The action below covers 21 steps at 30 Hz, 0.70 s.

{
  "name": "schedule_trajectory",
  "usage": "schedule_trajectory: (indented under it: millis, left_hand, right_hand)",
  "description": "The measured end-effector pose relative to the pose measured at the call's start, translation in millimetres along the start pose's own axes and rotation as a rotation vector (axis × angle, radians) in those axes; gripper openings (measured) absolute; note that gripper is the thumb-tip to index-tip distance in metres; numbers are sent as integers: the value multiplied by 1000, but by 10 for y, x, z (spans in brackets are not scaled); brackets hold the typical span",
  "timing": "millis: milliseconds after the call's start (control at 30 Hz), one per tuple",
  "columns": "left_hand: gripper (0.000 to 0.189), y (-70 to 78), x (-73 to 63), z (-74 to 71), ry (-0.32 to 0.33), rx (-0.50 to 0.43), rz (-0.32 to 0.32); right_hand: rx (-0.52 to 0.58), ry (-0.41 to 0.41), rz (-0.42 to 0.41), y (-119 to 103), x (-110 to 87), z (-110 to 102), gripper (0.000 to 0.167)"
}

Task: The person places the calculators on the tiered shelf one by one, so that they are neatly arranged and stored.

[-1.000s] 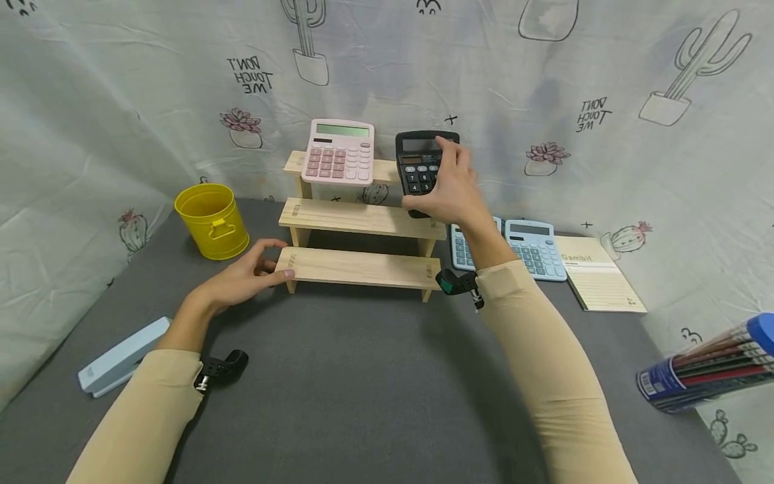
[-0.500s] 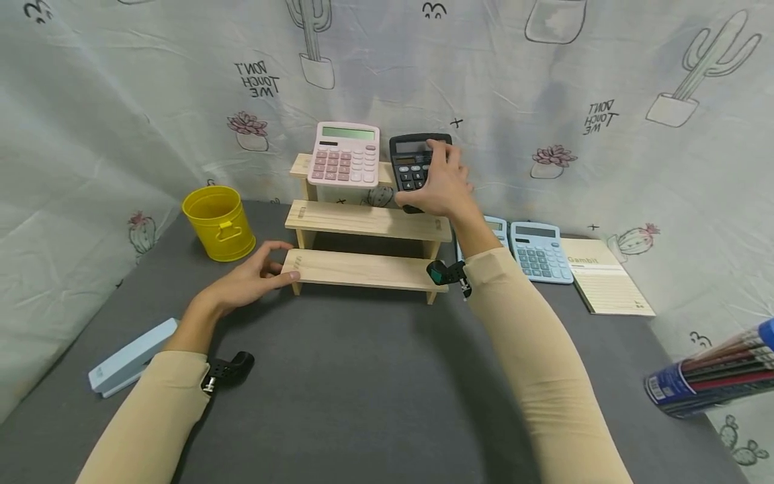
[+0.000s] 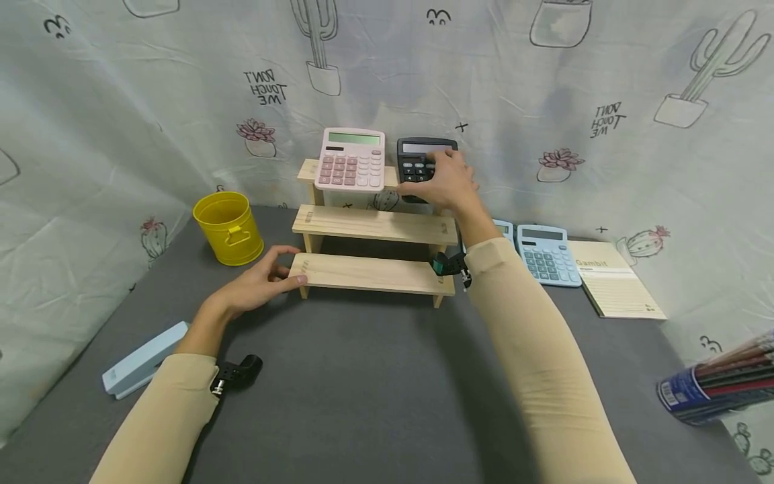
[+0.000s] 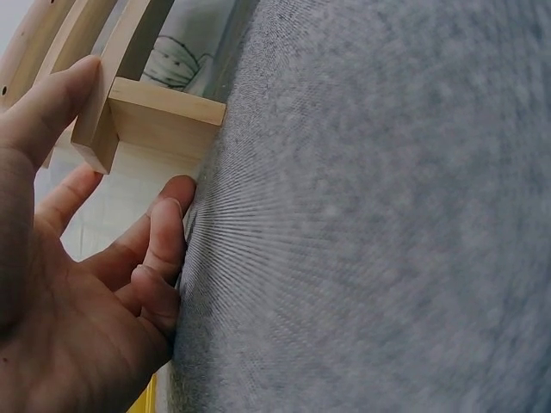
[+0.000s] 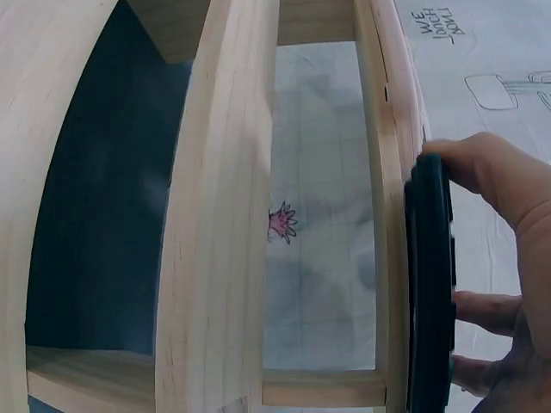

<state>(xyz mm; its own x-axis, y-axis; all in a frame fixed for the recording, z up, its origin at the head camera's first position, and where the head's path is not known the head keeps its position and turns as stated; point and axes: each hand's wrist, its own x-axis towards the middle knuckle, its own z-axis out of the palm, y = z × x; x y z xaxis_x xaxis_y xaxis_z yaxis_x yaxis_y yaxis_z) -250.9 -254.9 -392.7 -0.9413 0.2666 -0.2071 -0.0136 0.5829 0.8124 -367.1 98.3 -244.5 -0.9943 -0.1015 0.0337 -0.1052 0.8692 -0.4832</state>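
In the head view my right hand grips a black calculator at the right end of the top tier of a three-tier wooden shelf stand. Its thumb is at the lower edge, and the fingers lie over the upper right face. The right wrist view shows the calculator edge-on, close against the top board. A pink calculator leans on the same tier, just left of the black one. My left hand holds the bottom tier's left end, with the thumb on the board and other fingers beside it.
A yellow bucket stands left of the stand and a light-blue stapler lies at front left. Right of the stand are two light-blue calculators and a notepad. A tub of pencils is at the far right.
The black calculator has moved left toward the pink one and up relative to the middle tier, still in my right hand. My left hand keeps its place; the whole head view has shifted slightly.
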Motion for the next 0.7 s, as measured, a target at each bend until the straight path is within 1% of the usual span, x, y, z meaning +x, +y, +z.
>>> schedule_trajectory:
  millis: [167, 333, 433, 567, 700]
  left_hand:
    - [81, 1, -4, -4, 4, -2, -2]
    - [80, 6, -14, -10, 6, 0, 1]
    - [80, 7, -17, -15, 8, -1, 3]
    - [80, -1, -10, -10, 9, -3, 9]
    - [79, -15, -3, 9, 7, -12, 13]
  right_hand:
    - [-57, -31, -50, -15, 9, -24, 98]
    - [-62, -79, -54, -22, 16, -43, 90]
    - [-95, -101, -83, -24, 34, -44, 86]
    - [-146, -99, -136, -24, 62, -25, 85]
    - [-135, -90, -140, -8, 80, -3, 84]
